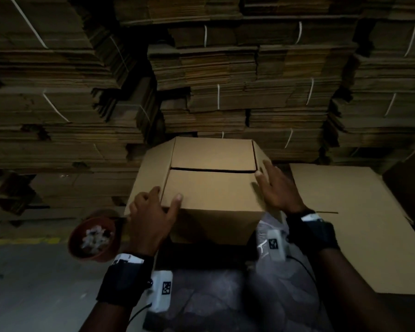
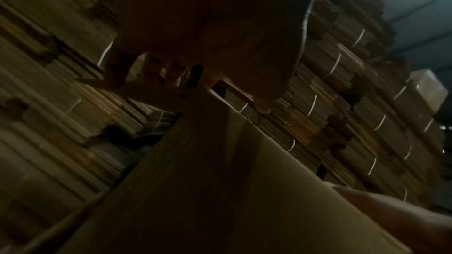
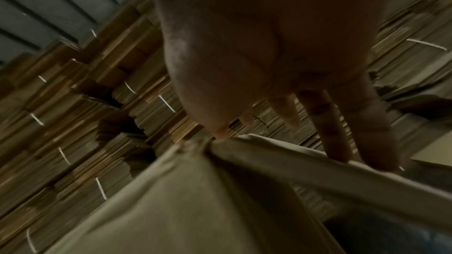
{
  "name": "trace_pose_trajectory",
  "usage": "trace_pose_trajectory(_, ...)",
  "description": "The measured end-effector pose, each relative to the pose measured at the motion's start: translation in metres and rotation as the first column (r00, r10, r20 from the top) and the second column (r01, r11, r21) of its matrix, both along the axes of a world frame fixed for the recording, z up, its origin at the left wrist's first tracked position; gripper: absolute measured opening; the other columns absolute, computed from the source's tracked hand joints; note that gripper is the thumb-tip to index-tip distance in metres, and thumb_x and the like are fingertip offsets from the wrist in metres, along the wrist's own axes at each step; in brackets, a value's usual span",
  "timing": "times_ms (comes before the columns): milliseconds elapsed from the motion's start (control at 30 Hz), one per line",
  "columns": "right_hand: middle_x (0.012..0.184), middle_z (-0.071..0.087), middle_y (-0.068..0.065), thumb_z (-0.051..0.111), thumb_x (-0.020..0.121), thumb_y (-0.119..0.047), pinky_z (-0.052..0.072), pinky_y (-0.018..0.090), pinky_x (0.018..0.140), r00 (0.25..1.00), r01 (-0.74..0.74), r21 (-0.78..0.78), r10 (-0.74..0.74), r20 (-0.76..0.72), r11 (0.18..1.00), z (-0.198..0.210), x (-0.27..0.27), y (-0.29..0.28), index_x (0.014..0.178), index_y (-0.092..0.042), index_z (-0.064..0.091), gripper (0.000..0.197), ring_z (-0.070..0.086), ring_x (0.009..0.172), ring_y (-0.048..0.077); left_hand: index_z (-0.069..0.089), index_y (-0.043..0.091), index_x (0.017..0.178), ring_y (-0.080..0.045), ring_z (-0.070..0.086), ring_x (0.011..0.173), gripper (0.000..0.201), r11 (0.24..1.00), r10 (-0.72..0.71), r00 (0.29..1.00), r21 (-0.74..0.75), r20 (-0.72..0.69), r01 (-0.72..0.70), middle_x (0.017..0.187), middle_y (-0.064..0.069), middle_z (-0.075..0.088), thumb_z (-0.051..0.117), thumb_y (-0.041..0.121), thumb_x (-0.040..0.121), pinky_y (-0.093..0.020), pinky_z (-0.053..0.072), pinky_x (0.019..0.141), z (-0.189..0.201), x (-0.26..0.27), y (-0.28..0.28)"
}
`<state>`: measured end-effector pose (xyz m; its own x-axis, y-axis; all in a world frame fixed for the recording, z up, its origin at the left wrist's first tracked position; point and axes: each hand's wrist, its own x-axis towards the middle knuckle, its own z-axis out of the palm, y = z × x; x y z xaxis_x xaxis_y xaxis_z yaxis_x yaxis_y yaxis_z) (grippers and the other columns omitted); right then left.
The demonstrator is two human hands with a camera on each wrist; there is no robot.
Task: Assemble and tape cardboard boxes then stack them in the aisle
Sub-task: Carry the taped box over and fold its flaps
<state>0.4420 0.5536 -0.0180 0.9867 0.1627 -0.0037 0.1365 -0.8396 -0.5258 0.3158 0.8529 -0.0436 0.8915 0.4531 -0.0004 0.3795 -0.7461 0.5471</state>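
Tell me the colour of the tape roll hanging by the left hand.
Reddish-brown; the tape roll has whitish crumpled material in its core. The head view shows it best.

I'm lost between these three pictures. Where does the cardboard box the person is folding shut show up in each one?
Head view: the cardboard box sits at centre, left hand on its near-left corner, right hand on its right edge.
Left wrist view: the box fills the lower middle, seen from beside it.
Right wrist view: the box fills the bottom; fingers touch a flap edge.
Shared landmark: the strapped stacks of flat cardboard behind.
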Motion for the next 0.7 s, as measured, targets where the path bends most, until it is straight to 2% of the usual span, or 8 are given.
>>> trace_pose_trajectory(100,0.150,0.049,0.018,0.032,0.109,-0.040,0.038,0.039,0.103,0.993,-0.053,-0.055,0.047,-0.104,0.997,0.004,0.017,0.007,0.162,-0.025,0.016,0.057,0.049,0.134,0.032,0.023,0.023,0.155,-0.037,0.024,0.145,0.093,0.989,-0.051,0.998,-0.139,-0.032,0.046,0.159,-0.014,0.020,0.042,0.080,0.084,-0.055,0.036,0.111,-0.002,0.002,-0.007)
trace_pose_trajectory(167,0.145,0.054,0.019,0.034,0.108,-0.037,0.040,0.038,0.099,0.991,-0.033,-0.050,0.026,-0.135,0.998,0.003,0.017,0.010,0.163,-0.029,0.012,0.060,0.054,0.128,0.034,0.022,0.025,0.156,-0.036,0.020,0.148,0.096,0.985,-0.048,0.999,-0.166,-0.009,0.046,0.162,-0.011,0.016,0.042,0.082,0.081,-0.058,0.035,0.112,-0.010,0.005,0.003)
trace_pose_trajectory(267,0.132,0.062,0.021,0.037,0.093,-0.058,0.051,0.046,0.096,0.990,0.007,0.036,-0.002,-0.139,0.999,-0.005,0.005,0.012,0.158,-0.047,0.003,0.074,0.062,0.114,0.039,0.030,0.030,0.153,-0.033,0.012,0.150,0.085,0.989,0.019,0.999,-0.146,0.047,-0.012,0.164,-0.010,0.013,0.052,0.076,0.085,-0.060,0.030,0.114,-0.016,0.014,0.018)
trace_pose_trajectory(367,0.131,0.061,0.022,0.037,0.076,-0.082,0.051,0.049,0.098,0.989,0.032,0.011,-0.030,-0.144,0.999,-0.015,-0.015,0.012,0.154,-0.043,0.015,0.090,0.060,0.117,0.040,0.040,0.028,0.146,-0.040,0.034,0.136,0.069,0.982,0.141,0.984,-0.143,0.106,-0.125,0.151,-0.018,0.031,0.063,0.061,0.090,-0.053,0.039,0.104,-0.009,0.026,0.029)
trace_pose_trajectory(433,0.123,0.063,0.021,0.032,0.077,-0.089,0.051,0.048,0.096,0.996,0.013,-0.063,-0.018,-0.088,0.998,-0.015,-0.035,0.013,0.151,-0.038,0.022,0.091,0.060,0.116,0.040,0.049,0.017,0.140,-0.038,0.056,0.117,0.055,0.974,0.130,0.977,-0.206,0.168,-0.094,0.132,-0.020,0.056,0.064,0.045,0.095,-0.049,0.049,0.096,-0.009,0.043,0.036)
trace_pose_trajectory(500,0.114,0.064,0.017,0.027,0.081,-0.087,0.053,0.048,0.090,1.000,-0.005,-0.150,0.002,-0.023,0.989,-0.014,-0.054,0.012,0.148,-0.037,0.028,0.084,0.062,0.109,0.039,0.058,0.014,0.130,-0.036,0.067,0.103,0.037,0.958,0.121,0.973,-0.280,0.196,-0.063,0.118,-0.017,0.067,0.059,0.033,0.099,-0.050,0.055,0.090,-0.005,0.061,0.041)
trace_pose_trajectory(600,0.113,0.062,0.011,0.029,0.085,-0.076,0.055,0.045,0.080,0.995,-0.069,-0.291,0.087,0.050,0.954,-0.013,-0.062,0.005,0.143,-0.035,0.037,0.071,0.061,0.106,0.036,0.063,0.009,0.126,-0.034,0.066,0.109,0.033,0.962,0.083,0.975,-0.272,0.207,-0.024,0.120,-0.018,0.068,0.056,0.026,0.099,-0.040,0.052,0.095,0.002,0.085,0.046)
trace_pose_trajectory(700,0.112,0.059,0.006,0.042,0.089,-0.064,0.051,0.042,0.078,0.976,-0.133,-0.388,0.188,0.109,0.912,-0.009,-0.061,0.004,0.138,-0.038,0.047,0.056,0.056,0.105,0.032,0.059,0.002,0.132,-0.032,0.062,0.118,0.035,0.956,-0.079,0.973,-0.260,0.219,0.136,0.128,-0.019,0.065,0.060,0.013,0.099,-0.029,0.045,0.089,0.016,0.104,0.044)
